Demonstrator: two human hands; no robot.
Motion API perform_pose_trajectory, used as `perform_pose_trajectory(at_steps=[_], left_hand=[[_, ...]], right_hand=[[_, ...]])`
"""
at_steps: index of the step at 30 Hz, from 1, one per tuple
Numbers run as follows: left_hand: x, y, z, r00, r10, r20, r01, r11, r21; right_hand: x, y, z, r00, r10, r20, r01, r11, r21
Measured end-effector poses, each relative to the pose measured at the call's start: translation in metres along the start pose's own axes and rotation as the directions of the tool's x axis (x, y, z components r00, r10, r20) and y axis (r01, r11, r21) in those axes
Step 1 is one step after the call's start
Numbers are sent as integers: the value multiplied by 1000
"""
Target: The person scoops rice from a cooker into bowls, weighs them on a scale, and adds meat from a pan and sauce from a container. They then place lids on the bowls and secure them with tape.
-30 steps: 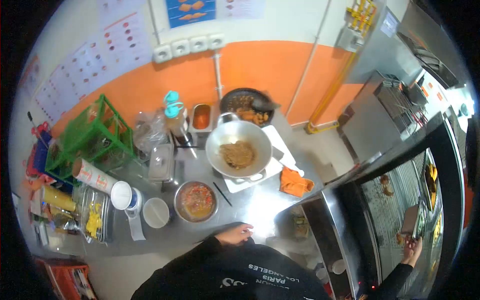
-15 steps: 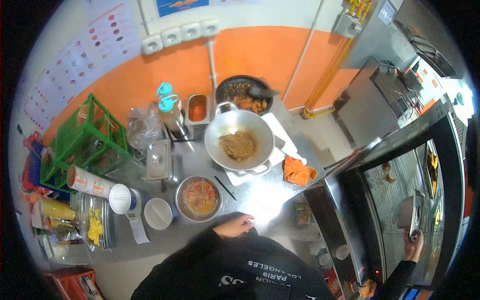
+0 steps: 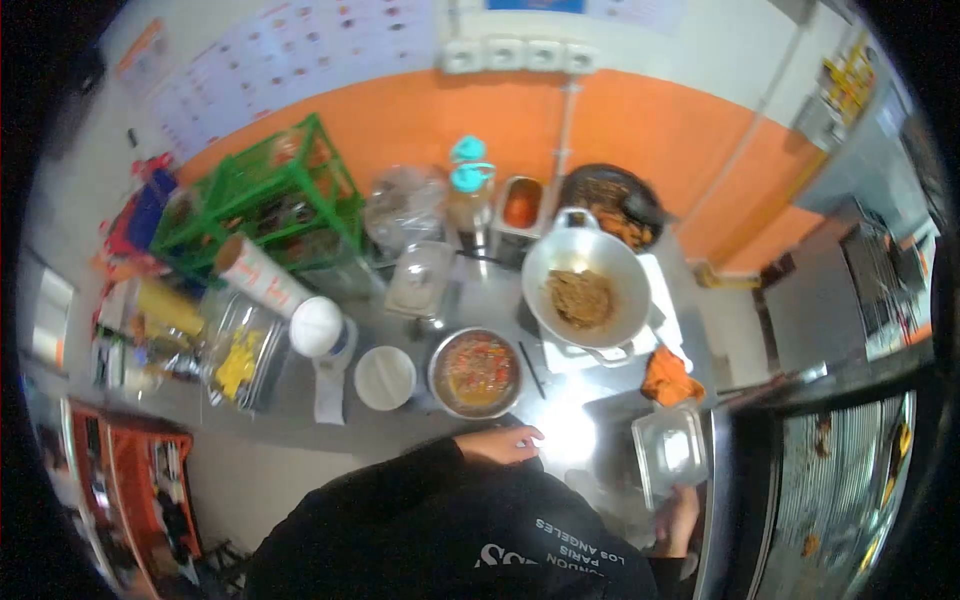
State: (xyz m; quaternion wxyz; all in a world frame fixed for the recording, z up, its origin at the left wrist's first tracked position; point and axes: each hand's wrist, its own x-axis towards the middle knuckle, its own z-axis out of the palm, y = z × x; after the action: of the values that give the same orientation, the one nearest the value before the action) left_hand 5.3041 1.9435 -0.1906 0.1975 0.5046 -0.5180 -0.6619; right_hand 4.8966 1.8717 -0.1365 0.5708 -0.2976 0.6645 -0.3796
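My left hand (image 3: pixel 500 445) is in front of my body, just below a steel bowl (image 3: pixel 475 372) of chopped red and orange food in liquid. Its fingers stretch loosely to the right, and nothing shows in them. At the counter's right end, my right hand (image 3: pixel 680 513) grips the lower edge of a shiny rectangular metal tray (image 3: pixel 670 452), which is tilted. A large pot (image 3: pixel 638 285) with brown paste stands on a white board, beside an orange cloth (image 3: pixel 670 378). Behind the pot sits a black pan (image 3: pixel 612 200) of browned food.
On the left of the counter (image 3: pixel 410 425) stand a green rack (image 3: pixel 245 165), a glass dish (image 3: pixel 245 360) with yellow pieces, a paper roll and a white round container (image 3: pixel 385 378). A lidded metal container is behind the bowl. A glass display cabinet (image 3: pixel 840 480) stands at the right.
My right hand has brought the metal tray out of the display cabinet and leftward to the counter's right end. The view has turned left. My left hand is still near the bowl.
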Motion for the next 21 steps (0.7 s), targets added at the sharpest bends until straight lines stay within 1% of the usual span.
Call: perform_pose_trajectory(at_steps=[1,2,3,4,5,7,9,12,13,14,15,17,18,19,20,21], left_hand=[[-7,3,-4,1000,-4,-2,4,1000,-18],[-17,7,-8,1000,-8,-4,8,999,-38],[-30,13,-10,999,25,-47,-28,998,-50],[-40,10,-11,996,26,-84,-34,995,-93],[-49,7,-13,993,25,-117,-41,990,-134],[-69,4,-14,983,24,-183,-60,979,-193],[-94,6,-18,967,20,-255,-79,971,-224],[-130,1,-22,947,6,-320,-95,960,-263],[-142,-4,-23,941,1,-337,-101,954,-281],[-154,-9,-25,936,-4,-352,-108,948,-299],[-165,-14,-27,931,-6,-364,-117,942,-315],[-188,-28,-28,892,-39,-450,-112,946,-303],[-200,-34,-30,872,-52,-487,-108,950,-294],[-212,-37,-31,860,-79,-503,-109,936,-334],[-226,-39,-31,849,-109,-517,-111,920,-376],[-239,-44,-32,838,-141,-527,-111,901,-418]], right_hand=[[-4,-4,43,997,-62,-47,62,998,3],[18,21,52,994,-71,86,61,992,114],[39,44,61,991,-81,102,67,988,138],[53,58,71,989,-90,115,70,984,164],[56,57,82,987,-76,139,59,991,121],[68,56,98,978,-97,183,84,993,79],[73,54,119,977,-122,174,111,991,70],[83,51,138,963,-157,217,132,983,126],[77,44,146,960,-183,210,171,983,71],[81,47,142,973,-127,192,122,992,35],[97,63,127,864,-415,284,464,876,-130],[97,66,127,867,-453,206,478,874,-90],[95,62,125,985,-167,45,160,979,128],[105,69,121,891,-452,39,453,887,-91],[114,75,117,718,-696,29,666,674,-318],[74,53,160,522,-852,43,820,487,-300]])
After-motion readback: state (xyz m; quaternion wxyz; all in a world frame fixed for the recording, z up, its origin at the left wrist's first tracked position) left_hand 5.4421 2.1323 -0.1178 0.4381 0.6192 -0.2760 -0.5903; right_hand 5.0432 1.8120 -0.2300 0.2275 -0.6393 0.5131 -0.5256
